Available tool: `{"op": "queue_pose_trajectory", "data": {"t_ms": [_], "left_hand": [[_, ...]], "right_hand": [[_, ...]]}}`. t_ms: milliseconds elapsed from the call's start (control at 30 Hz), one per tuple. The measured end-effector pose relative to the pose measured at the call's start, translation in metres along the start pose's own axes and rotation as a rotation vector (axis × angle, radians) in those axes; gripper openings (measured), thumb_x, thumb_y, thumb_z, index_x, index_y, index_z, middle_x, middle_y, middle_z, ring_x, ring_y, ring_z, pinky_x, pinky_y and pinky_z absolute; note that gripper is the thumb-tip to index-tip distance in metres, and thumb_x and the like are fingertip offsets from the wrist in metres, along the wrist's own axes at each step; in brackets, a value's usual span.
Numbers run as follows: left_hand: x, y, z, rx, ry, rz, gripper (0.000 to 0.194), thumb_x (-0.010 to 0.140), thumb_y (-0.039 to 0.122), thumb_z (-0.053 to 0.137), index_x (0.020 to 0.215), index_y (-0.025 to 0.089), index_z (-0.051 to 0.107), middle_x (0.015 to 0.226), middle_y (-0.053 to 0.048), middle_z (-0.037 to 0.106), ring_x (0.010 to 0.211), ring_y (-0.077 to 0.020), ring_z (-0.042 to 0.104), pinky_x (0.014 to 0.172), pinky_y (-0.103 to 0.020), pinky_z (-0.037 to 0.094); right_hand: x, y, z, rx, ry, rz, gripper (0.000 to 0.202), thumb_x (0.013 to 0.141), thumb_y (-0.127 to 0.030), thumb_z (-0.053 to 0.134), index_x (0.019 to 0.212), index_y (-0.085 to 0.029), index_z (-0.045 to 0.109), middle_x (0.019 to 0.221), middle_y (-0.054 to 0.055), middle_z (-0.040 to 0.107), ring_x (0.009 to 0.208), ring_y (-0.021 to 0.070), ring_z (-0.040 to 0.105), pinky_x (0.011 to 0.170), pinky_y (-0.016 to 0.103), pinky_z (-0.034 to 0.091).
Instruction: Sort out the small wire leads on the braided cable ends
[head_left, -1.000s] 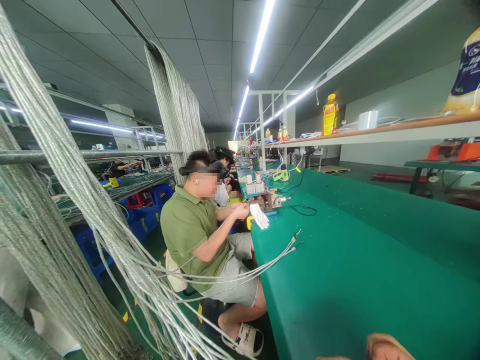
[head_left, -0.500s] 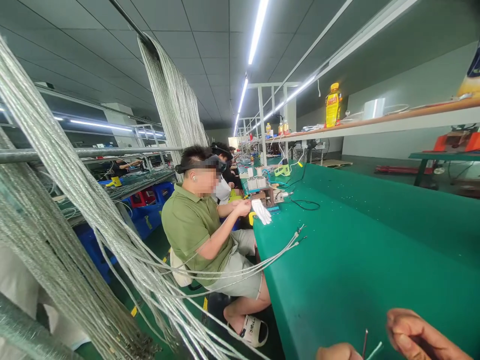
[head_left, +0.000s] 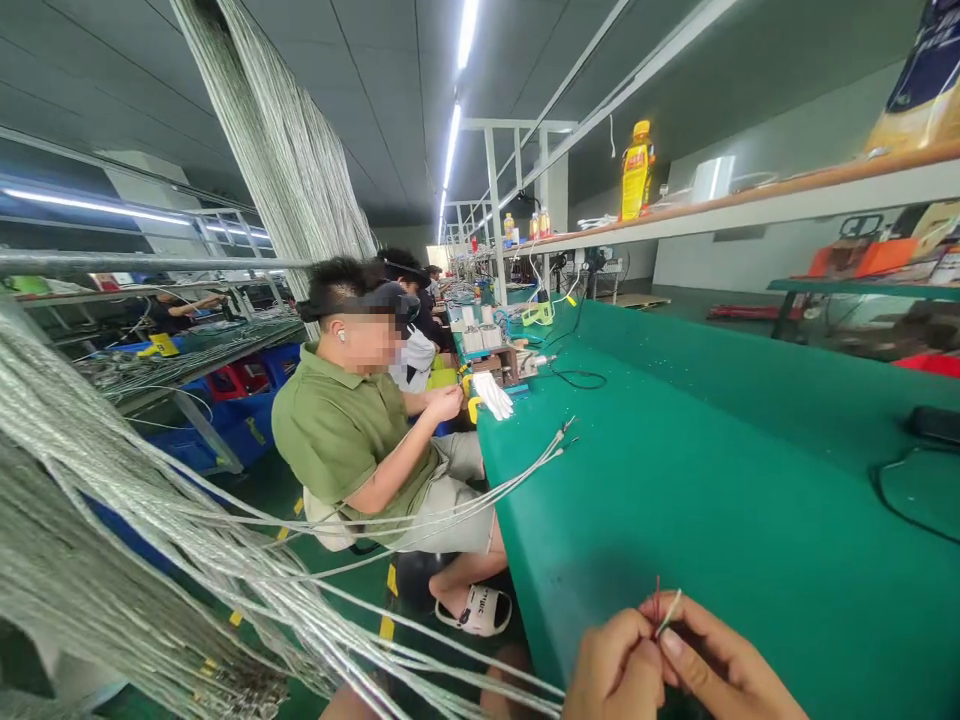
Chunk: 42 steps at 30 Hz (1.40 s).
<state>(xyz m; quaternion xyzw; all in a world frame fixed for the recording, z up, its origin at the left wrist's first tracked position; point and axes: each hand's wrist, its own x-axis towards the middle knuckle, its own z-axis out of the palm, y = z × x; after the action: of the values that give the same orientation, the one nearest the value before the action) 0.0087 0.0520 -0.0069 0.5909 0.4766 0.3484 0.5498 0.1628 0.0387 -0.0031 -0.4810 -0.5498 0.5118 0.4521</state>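
At the lower right both my hands meet over the front of the green table [head_left: 630, 500]. My left hand [head_left: 611, 660] is closed around the end of a grey braided cable, its fingers hiding most of it. Out of the top stick a thin red wire [head_left: 658, 592] and a pale white wire [head_left: 671, 610]. With thumb and fingers my right hand [head_left: 724, 655] pinches the wires close to my left fingertips. More braided cables [head_left: 450, 655] run in from the left towards my left hand.
Several cable ends [head_left: 559, 440] lie over the table's left edge. A co-worker [head_left: 337, 430] sits beyond them, near a bench machine [head_left: 495, 350] and white gloves [head_left: 491, 395]. Hanging cable bundles [head_left: 292, 150] fill the left. A black device [head_left: 934, 425] with a cord lies right.
My hands have come together and moved up and left in view; my right hand now pinches the wires. The view has turned right and down.
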Motion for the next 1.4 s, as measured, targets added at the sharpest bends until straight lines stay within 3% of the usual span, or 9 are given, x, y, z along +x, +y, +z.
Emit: {"op": "queue_pose_trajectory", "data": {"t_ms": [100, 233, 433, 600, 867, 1200, 1400], "left_hand": [[-0.008, 0.007, -0.002, 0.035, -0.009, 0.084, 0.034, 0.098, 0.037, 0.042, 0.079, 0.017, 0.061, 0.073, -0.001, 0.057, 0.07, -0.0145, 0.051, 0.064, -0.023, 0.039], [-0.008, 0.012, -0.004, -0.02, -0.119, 0.164, 0.032, 0.101, 0.038, 0.04, 0.086, 0.018, 0.059, 0.08, 0.0, 0.059, 0.079, -0.0148, 0.051, 0.072, -0.024, 0.038], [-0.003, 0.01, -0.004, 0.023, -0.141, 0.159, 0.03, 0.101, 0.041, 0.042, 0.094, 0.019, 0.06, 0.079, 0.002, 0.054, 0.078, -0.0147, 0.049, 0.07, -0.024, 0.036], [-0.006, 0.01, -0.003, 0.109, -0.108, 0.18, 0.03, 0.102, 0.04, 0.039, 0.093, 0.019, 0.059, 0.079, 0.002, 0.054, 0.074, -0.0144, 0.046, 0.069, -0.024, 0.036], [-0.004, 0.015, -0.001, 0.199, -0.072, 0.212, 0.026, 0.101, 0.035, 0.043, 0.084, 0.019, 0.056, 0.067, 0.004, 0.052, 0.062, -0.0125, 0.046, 0.059, -0.023, 0.03], [-0.005, 0.014, -0.003, 0.208, -0.119, 0.221, 0.032, 0.103, 0.036, 0.039, 0.08, 0.02, 0.056, 0.072, 0.002, 0.062, 0.063, -0.0124, 0.049, 0.061, -0.024, 0.03], [-0.007, 0.011, -0.003, 0.133, -0.145, 0.18, 0.028, 0.104, 0.035, 0.034, 0.093, 0.022, 0.056, 0.078, 0.003, 0.069, 0.065, -0.0126, 0.052, 0.062, -0.024, 0.033]], "right_hand": [[-0.001, -0.008, 0.003, 0.003, 0.021, -0.04, 0.025, 0.091, -0.046, 0.061, 0.096, -0.023, 0.07, 0.087, 0.002, 0.063, 0.083, 0.0195, 0.058, 0.078, 0.029, 0.049], [0.0, -0.015, 0.005, 0.107, 0.07, -0.075, 0.026, 0.084, -0.047, 0.07, 0.089, -0.021, 0.07, 0.077, 0.0, 0.059, 0.073, 0.0164, 0.053, 0.071, 0.028, 0.045], [0.001, -0.017, 0.005, 0.266, 0.073, -0.067, 0.024, 0.082, -0.044, 0.074, 0.086, -0.02, 0.07, 0.081, -0.001, 0.06, 0.071, 0.0136, 0.053, 0.072, 0.028, 0.044], [0.001, -0.013, 0.006, 0.252, 0.102, -0.057, 0.024, 0.081, -0.044, 0.075, 0.083, -0.021, 0.068, 0.088, 0.001, 0.062, 0.077, 0.0151, 0.054, 0.072, 0.028, 0.045], [0.001, -0.012, 0.004, 0.166, 0.167, -0.06, 0.023, 0.084, -0.042, 0.071, 0.079, -0.02, 0.066, 0.079, 0.0, 0.059, 0.074, 0.016, 0.052, 0.07, 0.028, 0.043], [-0.002, -0.017, 0.005, 0.153, 0.195, -0.033, 0.03, 0.087, -0.046, 0.067, 0.075, -0.02, 0.061, 0.074, -0.001, 0.057, 0.068, 0.0145, 0.048, 0.064, 0.027, 0.039], [-0.001, -0.011, 0.001, 0.278, 0.308, 0.026, 0.026, 0.089, -0.045, 0.066, 0.084, -0.019, 0.064, 0.064, -0.003, 0.049, 0.063, 0.0131, 0.043, 0.06, 0.026, 0.036]]}}
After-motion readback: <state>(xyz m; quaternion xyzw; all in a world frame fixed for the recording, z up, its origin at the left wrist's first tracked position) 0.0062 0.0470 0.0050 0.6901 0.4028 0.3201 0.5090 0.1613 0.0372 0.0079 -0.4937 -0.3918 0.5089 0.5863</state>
